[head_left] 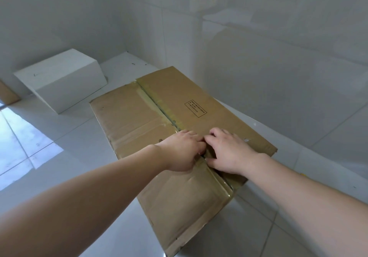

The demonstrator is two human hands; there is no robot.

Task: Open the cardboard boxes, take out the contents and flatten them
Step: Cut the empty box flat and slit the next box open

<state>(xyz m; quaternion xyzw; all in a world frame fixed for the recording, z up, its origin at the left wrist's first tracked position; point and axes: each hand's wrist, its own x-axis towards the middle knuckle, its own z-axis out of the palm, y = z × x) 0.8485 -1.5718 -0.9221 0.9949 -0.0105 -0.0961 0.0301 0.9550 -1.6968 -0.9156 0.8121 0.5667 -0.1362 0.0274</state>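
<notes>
While lying closed on white floor tiles [59,137], brown cardboard box [139,113] met at taped centre seam [157,105], left hand [182,151] and right hand [229,151] side by side, fingers curled into its gap.

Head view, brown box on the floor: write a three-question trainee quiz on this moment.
1. True or false: the brown box has its top flaps fully open.
2. Where do the left hand and right hand meet? A) taped centre seam B) white box C) printed label
3. What stands on the floor left of the brown box?

Key: 1 false; 2 A; 3 the white box.
</notes>
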